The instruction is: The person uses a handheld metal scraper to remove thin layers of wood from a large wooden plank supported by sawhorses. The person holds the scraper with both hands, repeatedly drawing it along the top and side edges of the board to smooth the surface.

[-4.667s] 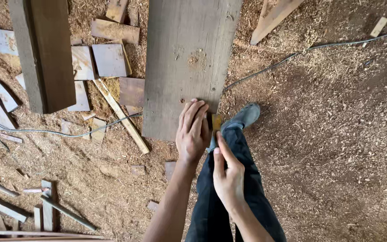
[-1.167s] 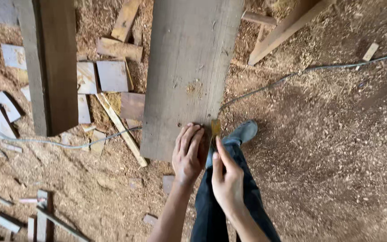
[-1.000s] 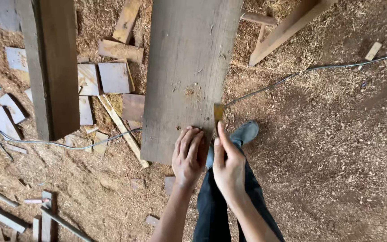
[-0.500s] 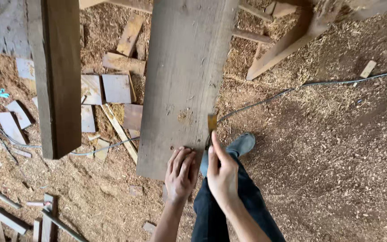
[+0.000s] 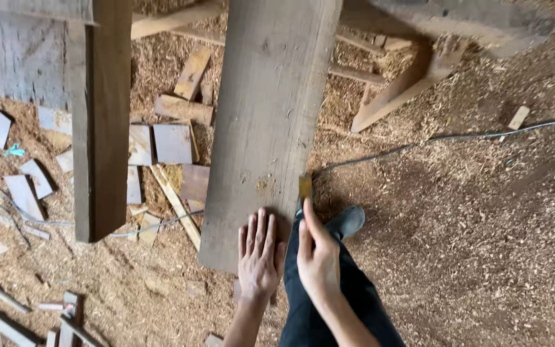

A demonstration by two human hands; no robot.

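Observation:
A long grey wooden plank (image 5: pixel 271 122) runs away from me over the sawdust floor. My left hand (image 5: pixel 259 256) lies flat, fingers spread, on the plank's near end. Beside the plank's right edge, my right hand (image 5: pixel 317 254) is closed on a small yellowish tool (image 5: pixel 304 186) whose tip sticks up against that edge. Under my hands are my dark trouser leg (image 5: pixel 329 308) and shoe (image 5: pixel 347 222).
A second thick beam (image 5: pixel 101 115) lies to the left. Small wood offcuts (image 5: pixel 171 142) and strips are scattered between and left of the beams. A thin cable (image 5: pixel 431 138) crosses the sawdust at right. A slanted wooden brace (image 5: pixel 399 96) stands at top right.
The view has shifted so the plank shows further ahead. My right hand slid the tool forward along the plank's right edge. My left hand stayed flat on the near end.

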